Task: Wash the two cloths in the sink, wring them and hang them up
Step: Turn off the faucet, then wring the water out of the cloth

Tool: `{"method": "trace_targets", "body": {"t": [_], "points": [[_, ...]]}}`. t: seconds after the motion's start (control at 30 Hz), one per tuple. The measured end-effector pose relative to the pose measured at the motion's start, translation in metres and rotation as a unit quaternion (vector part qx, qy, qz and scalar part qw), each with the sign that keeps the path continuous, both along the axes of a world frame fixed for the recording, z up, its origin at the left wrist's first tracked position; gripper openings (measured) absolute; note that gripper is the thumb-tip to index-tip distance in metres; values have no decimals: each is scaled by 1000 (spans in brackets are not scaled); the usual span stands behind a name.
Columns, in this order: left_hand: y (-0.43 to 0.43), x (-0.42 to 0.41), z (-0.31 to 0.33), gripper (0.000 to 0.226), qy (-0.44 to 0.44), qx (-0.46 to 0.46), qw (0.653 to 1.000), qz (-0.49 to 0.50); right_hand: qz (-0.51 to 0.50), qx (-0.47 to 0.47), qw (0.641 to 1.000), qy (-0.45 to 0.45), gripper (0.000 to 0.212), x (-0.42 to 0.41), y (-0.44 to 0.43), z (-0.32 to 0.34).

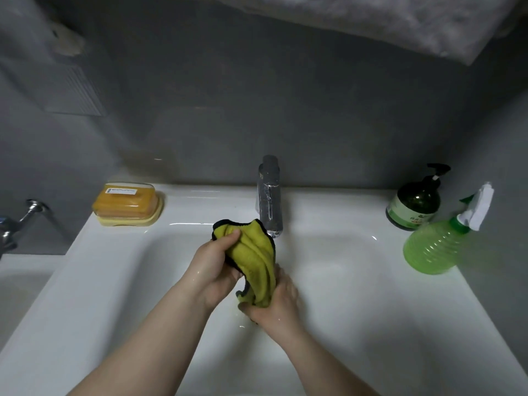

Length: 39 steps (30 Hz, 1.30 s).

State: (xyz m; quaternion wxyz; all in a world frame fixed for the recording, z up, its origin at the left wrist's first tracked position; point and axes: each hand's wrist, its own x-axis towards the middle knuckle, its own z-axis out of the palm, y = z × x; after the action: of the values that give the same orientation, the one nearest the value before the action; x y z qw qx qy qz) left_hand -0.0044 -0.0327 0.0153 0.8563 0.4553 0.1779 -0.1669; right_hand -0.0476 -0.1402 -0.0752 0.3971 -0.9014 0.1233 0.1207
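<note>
Cloth of yellow-green microfibre with a black hem (pixel 254 252) sits bunched between both my hands over the white ceramic sink (pixel 114 281). Its long axis runs from the chrome tap (pixel 270 195) down toward me. My left hand (pixel 214 267) is clamped round the upper end, just beside the spout. My right hand (pixel 274 301) grips the lower end, nearer my body, so a wringing twist would turn about that line. A yellow soap box (pixel 127 204) stands well off to the left, with a dark green pump bottle (pixel 414 207) and a pale green spray bottle (pixel 437 247) well off to the right. Nothing looks likely to block the twist.
</note>
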Motion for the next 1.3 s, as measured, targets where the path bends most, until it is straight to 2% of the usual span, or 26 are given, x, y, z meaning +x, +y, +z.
{"method": "trace_targets", "body": {"t": [0.07, 0.13, 0.2, 0.3, 0.37, 0.4, 0.47, 0.53, 0.57, 0.6, 0.7, 0.77, 0.87, 0.97, 1.03, 1.1, 1.17, 1.23, 1.3], "points": [[7, -6, -1, 22, 17, -16, 1000, 19, 14, 48, 999, 13, 60, 7, 11, 3], [20, -7, -5, 22, 34, -27, 998, 49, -17, 131, 991, 33, 27, 10, 12, 10], [35, -8, -13, 20, 39, -11, 997, 72, -51, 190, 980, 36, 8, 10, 8, 21], [55, -14, -38, 27, 58, 188, 979, 44, -18, 204, 978, 25, 9, 10, 2, 38], [60, -21, -52, 40, 76, 353, 932, -11, 58, 137, 989, 3, 6, 13, 0, 50], [59, -25, -54, 46, 59, 408, 911, -29, 93, 101, 991, -5, 8, 15, 0, 54], [56, -32, -52, 64, -59, 449, 887, -84, 146, 30, 989, -2, 19, 19, 2, 61], [46, -37, -46, 75, -198, 455, 843, -209, 180, -7, 983, 17, 34, 20, 5, 65], [39, -39, -44, 76, -241, 448, 822, -256, 191, -5, 981, 29, 39, 20, 5, 66], [33, -40, -41, 76, -258, 437, 815, -280, 199, 3, 979, 41, 42, 20, 4, 66], [20, -38, -35, 71, -245, 393, 846, -263, 219, 10, 974, 65, 50, 24, -3, 69], [14, -34, -36, 64, -244, 407, 845, -247, 215, 31, 973, 77, 52, 28, -9, 73], [12, -25, -38, 59, -249, 444, 832, -218, 190, 133, 967, 107, 60, 31, -18, 76], [15, -20, -42, 49, -206, 396, 879, -169, 141, 260, 951, 87, 67, 30, -26, 73], [19, -18, -42, 50, -181, 342, 914, -123, 112, 340, 932, 62, 66, 25, -33, 65], [23, -16, -38, 56, -182, 297, 931, -110, 129, 313, 940, 43, 76, 18, -38, 53], [25, -14, -31, 53, -187, 248, 942, -126, 142, 255, 955, 51, 95, 11, -38, 39], [26, -12, -26, 41, -176, 162, 960, -144, 129, 235, 962, 58, 108, 6, -32, 27], [25, -11, -26, 41, -139, 56, 977, -152, 120, 245, 961, 36, 110, 6, -26, 21]]}}
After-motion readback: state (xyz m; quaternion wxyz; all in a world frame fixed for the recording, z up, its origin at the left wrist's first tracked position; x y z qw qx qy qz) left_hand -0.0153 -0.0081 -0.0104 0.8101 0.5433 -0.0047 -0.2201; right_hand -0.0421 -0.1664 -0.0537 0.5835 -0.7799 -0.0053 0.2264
